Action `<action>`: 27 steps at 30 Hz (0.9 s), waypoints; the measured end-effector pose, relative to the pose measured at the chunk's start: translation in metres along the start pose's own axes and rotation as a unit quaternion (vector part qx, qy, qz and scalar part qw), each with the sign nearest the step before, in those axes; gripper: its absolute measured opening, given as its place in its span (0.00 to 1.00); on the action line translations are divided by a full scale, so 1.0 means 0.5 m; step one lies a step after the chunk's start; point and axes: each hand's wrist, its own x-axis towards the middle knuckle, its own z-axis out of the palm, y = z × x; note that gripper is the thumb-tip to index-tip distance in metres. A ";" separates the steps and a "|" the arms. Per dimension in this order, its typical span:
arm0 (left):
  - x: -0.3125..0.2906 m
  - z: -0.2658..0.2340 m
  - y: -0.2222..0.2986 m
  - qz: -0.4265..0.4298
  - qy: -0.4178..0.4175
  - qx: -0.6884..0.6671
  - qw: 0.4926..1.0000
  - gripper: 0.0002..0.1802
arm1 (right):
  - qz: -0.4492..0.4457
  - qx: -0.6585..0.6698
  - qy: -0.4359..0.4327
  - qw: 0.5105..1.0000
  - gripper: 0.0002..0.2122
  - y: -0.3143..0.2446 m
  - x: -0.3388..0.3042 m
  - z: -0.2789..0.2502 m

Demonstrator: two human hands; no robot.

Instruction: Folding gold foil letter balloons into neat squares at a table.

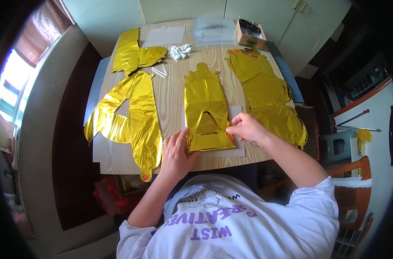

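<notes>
A gold foil balloon, shaped like a letter with a triangular opening, lies flat and creased on the table in front of me. Its lower end rests over a pale flat sheet. At its lower left corner is my left hand, fingers extended along the edge and thumb apart near the bottom rim. Thumb and fingers of my right hand are pinched at the right edge of the foil. To the left lies another gold foil balloon; a wide, folded gold one lies to the right.
Another gold foil piece lies at the far left, near white straws and a white crumpled bundle. Farther back are a pale card, a clear plastic package and a box with dark items. A wooden chair stands right.
</notes>
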 end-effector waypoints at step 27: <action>0.031 -0.023 0.035 -0.196 -0.048 -0.215 0.956 0.46 | -0.286 -0.218 0.181 0.915 0.29 0.067 -0.071 0.061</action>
